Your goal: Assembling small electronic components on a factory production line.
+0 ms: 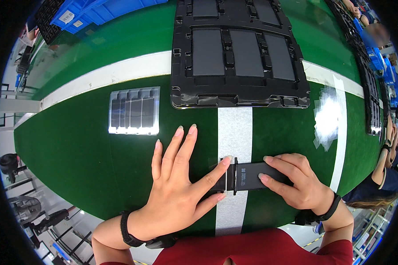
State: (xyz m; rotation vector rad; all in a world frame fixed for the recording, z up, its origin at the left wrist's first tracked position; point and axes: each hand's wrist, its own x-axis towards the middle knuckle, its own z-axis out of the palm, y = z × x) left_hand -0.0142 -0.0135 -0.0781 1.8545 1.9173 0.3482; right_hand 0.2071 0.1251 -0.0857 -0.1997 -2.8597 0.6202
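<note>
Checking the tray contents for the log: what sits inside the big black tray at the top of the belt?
The black tray holds three flat dark rectangular packs in its near row; another row behind is cut off by the frame edge.

Workbench surface and surrounding factory floor, seen from above.

A green mat [97, 168] covers the table, crossed by white stripes [234, 128], one running along the far side and one toward the near edge. Blue bins [93, 11] stand beyond the far left corner. Bright overhead light glares off the mat near the right edge. Pale flooring [53, 238] and dark equipment [13, 163] lie below the left edge.
</note>
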